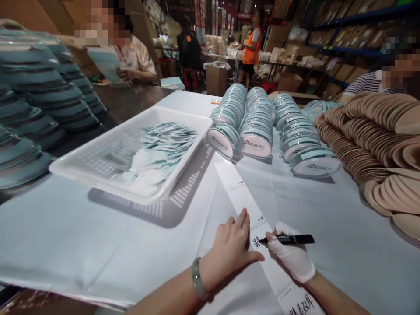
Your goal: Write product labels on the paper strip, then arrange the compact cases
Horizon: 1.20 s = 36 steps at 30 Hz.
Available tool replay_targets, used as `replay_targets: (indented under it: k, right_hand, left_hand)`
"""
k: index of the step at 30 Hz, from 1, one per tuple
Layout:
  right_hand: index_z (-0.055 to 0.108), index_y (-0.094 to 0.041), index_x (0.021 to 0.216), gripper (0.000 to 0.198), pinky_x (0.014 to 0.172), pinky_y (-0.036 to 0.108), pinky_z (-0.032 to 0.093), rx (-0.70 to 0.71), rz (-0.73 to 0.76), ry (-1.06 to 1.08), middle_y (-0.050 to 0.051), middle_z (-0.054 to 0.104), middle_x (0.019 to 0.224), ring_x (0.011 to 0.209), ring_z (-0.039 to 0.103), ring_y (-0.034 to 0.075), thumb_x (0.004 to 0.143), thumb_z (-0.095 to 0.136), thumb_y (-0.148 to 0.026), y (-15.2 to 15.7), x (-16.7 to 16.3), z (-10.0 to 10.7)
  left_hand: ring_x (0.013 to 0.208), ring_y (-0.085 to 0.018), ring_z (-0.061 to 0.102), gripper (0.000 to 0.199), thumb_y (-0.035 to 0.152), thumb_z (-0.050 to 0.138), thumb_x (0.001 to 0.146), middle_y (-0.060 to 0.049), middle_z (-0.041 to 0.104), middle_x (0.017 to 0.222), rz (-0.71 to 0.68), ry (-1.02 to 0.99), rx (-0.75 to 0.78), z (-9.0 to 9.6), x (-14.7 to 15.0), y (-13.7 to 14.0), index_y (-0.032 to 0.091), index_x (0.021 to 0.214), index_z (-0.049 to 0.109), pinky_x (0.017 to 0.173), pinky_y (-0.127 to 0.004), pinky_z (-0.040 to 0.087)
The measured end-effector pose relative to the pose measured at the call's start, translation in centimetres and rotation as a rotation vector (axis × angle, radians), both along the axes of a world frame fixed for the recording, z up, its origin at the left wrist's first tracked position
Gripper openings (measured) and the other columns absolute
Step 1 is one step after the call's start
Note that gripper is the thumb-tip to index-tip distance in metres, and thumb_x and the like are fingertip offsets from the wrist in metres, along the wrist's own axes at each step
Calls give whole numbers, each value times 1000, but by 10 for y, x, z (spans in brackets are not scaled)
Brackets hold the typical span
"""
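A left forearm ringed by a pale green bangle reaches in from the bottom edge, its bare left hand beside and partly over a paper strip on a white-covered surface. That hand's fore and middle fingers lie close together, the thumb stretched well apart, across the paper. The white-gloved right hand pinches a black marker between its fingers, the tip at the edge of a black handwritten character. Long, narrow and white, the strip runs slantwise from near rows of glossy oval packs lettered "beauty" to the bottom edge, bearing small printed text, little round bluish marks and, at its near end, bold black handwriting. A white basket of flat pale-blue packets stands at left; tan oval pads are heaped at right.
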State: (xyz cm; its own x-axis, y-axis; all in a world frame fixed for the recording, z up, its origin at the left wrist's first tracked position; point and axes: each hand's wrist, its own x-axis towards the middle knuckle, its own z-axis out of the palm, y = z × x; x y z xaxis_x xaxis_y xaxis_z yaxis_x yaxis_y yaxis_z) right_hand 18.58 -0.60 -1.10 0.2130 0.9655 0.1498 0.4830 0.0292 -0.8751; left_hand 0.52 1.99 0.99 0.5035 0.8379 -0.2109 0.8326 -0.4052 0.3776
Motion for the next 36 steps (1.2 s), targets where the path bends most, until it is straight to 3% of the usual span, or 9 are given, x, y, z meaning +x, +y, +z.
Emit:
replay_targets:
  k: [7, 13, 18, 28, 36]
  right_hand:
    - [48, -24, 58, 33, 50, 26, 48, -50, 64, -26, -1, 53, 52, 48, 53, 14, 74, 65, -47, -1, 4, -2]
    - [53, -24, 62, 34, 55, 28, 51, -89, 61, 12, 0, 59, 58, 54, 58, 17, 76, 68, -51, -5, 7, -11]
    - [51, -23, 62, 40, 59, 30, 47, -25, 1, -70, 0, 58, 58, 55, 57, 17, 80, 66, -55, -3, 13, -17]
    - [45, -24, 58, 45, 52, 28, 44, -61, -37, 4, -3, 48, 53, 49, 48, 14, 73, 69, -59, 2, 9, -4]
    - [48, -24, 56, 40, 52, 28, 45, -81, -11, 19, -2, 49, 52, 49, 49, 14, 72, 70, -54, 1, 8, -1]
  left_hand:
    - [120, -39, 61, 111, 76, 74, 72, -15, 33, 166, -1, -1, -18, -2, 0, 1, 13, 156, 38, 91, -50, 59]
    - [121, -39, 60, 112, 76, 75, 71, -16, 33, 166, -4, -5, -22, -3, -1, 1, 13, 156, 36, 92, -49, 58]
    - [118, -38, 61, 112, 74, 76, 71, -15, 35, 166, -4, -8, -10, 0, -1, 0, 11, 155, 37, 89, -50, 59]
    - [119, -39, 61, 112, 74, 76, 71, -15, 34, 166, 2, 0, -11, 0, 0, 0, 12, 156, 37, 90, -50, 59]
    - [120, -39, 60, 113, 76, 74, 71, -15, 33, 167, 1, 0, -11, -2, -1, 0, 13, 156, 36, 91, -49, 59]
